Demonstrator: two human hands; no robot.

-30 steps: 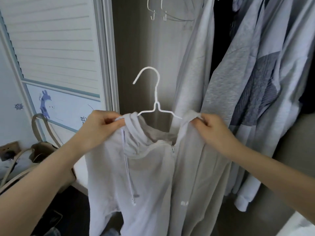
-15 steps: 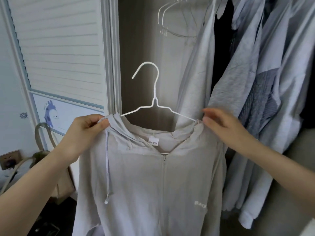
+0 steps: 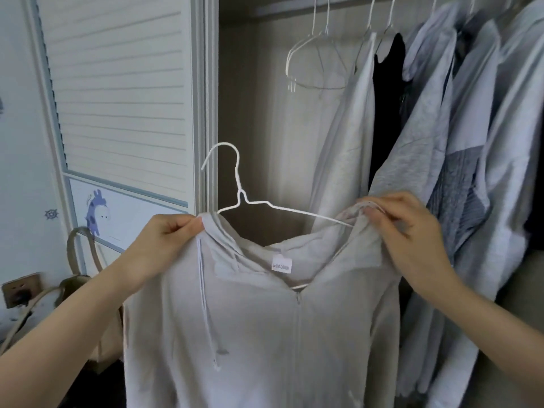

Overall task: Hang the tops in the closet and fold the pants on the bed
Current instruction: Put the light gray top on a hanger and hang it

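A light grey zip hoodie (image 3: 259,328) hangs spread out on a white wire hanger (image 3: 240,195) in front of the open closet. My left hand (image 3: 167,240) grips the hoodie's left shoulder over the hanger end. My right hand (image 3: 409,231) pinches the right shoulder fabric and the hanger's other end. The hanger's hook points up and left, free of the rail. A white label shows inside the collar. A drawstring dangles down the left front.
Two bare wire hangers (image 3: 315,60) hang on the closet rail (image 3: 297,7) at top centre. Several grey, white and black tops (image 3: 435,136) fill the rail to the right. A louvred closet door (image 3: 117,92) stands left, a tan bag (image 3: 85,278) below it.
The hoodie went from bunched to spread flat across the hanger. My right hand moved outward and took hold of the right shoulder. The view tilted up, showing the rail.
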